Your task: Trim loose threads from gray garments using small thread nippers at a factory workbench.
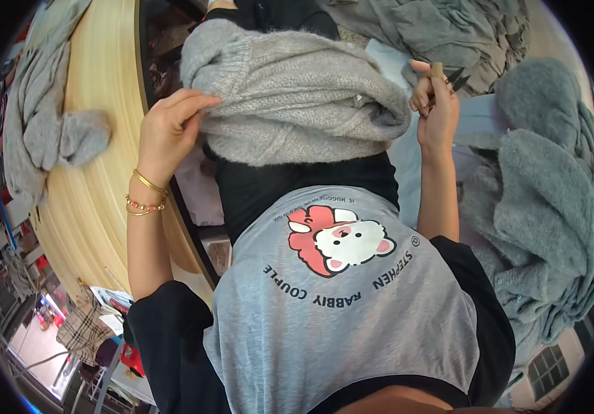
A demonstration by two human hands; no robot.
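I look down on a person's lap; a grey knitted sweater [297,90] is bunched across the knees, above a grey shirt with a cartoon print [342,303]; the left hand [169,127] pinches the sweater's left edge between thumb and fingers; the right hand [436,103] is clenched around a small tool with a tan handle and dark blades [449,76], just beside the sweater's right edge; a wooden table [96,207] at left bears another grey garment [45,124]; more grey knitwear [545,207] is piled at right.

Your left hand [169,127] is raised with fingers bent together in a pinch. Your right hand [436,103] is curled closed, forearm upright.
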